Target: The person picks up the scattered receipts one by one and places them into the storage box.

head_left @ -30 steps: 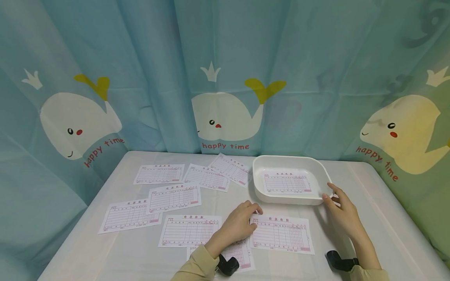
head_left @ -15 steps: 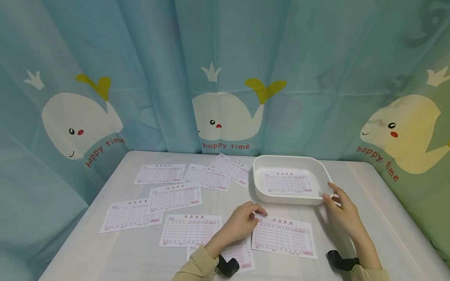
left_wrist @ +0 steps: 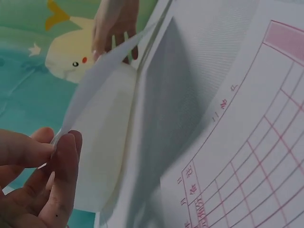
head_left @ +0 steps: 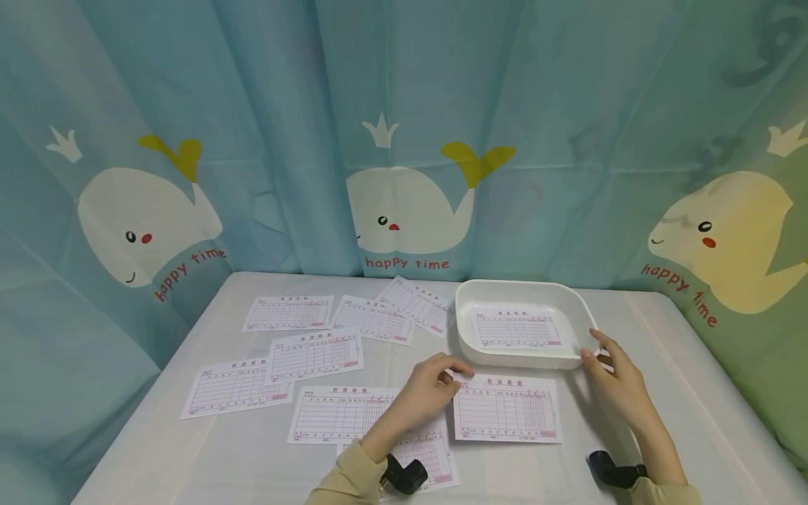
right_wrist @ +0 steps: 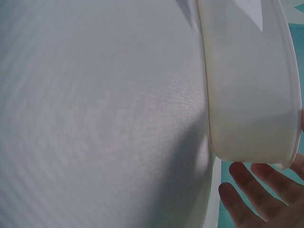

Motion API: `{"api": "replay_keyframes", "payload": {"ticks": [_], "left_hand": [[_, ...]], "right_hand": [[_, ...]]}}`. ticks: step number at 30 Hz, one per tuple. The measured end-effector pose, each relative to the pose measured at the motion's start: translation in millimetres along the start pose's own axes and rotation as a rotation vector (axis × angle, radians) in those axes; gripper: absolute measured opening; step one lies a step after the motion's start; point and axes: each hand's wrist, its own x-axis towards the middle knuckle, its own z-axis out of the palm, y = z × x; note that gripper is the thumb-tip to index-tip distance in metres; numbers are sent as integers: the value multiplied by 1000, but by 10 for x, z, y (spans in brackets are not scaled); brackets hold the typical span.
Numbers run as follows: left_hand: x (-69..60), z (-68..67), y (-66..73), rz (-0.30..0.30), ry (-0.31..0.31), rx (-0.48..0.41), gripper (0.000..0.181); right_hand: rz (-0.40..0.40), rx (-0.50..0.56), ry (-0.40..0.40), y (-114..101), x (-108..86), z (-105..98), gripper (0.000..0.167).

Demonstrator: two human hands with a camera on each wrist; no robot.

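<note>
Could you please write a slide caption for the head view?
Left hand pinching a printed slip near a white tray, whose corner the right hand holds.

Blue-green whale-print curtain (head_left: 271, 105) hanging behind white table (head_left: 688, 393).

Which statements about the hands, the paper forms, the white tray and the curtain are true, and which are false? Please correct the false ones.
1. The left hand pinches a paper form. True.
2. The right hand is at a corner of the white tray. True.
3. The tray contains no form. False: one printed form lies inside.
4. No forms overlap. False: the leftmost form overlaps another.
5. The curtain shows whales. True.
</note>
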Motion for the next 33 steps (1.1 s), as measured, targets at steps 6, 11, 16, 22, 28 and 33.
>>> {"api": "replay_keyframes", "payload": {"ticks": [6,11,16,22,28,33], "left_hand": [[5,-51,44,1,25,-16,26],[10,-73,69,10,50,-32,24],[22,-99,97,-13,50,-66,26],[45,-131,124,-42,42,-118,25],[60,-161,165,-54,33,-167,23],[118,-180,178,-66,44,-182,22]], "right_hand": [[-3,-3,-1,-9,1,3,63],[-14,-1,5,-16,-3,4,62],[-26,-4,13,1,3,3,62],[-30,-10,9,19,9,1,62],[-21,-20,-1,33,4,-7,64],[-11,-25,-9,27,15,-5,65]]}}
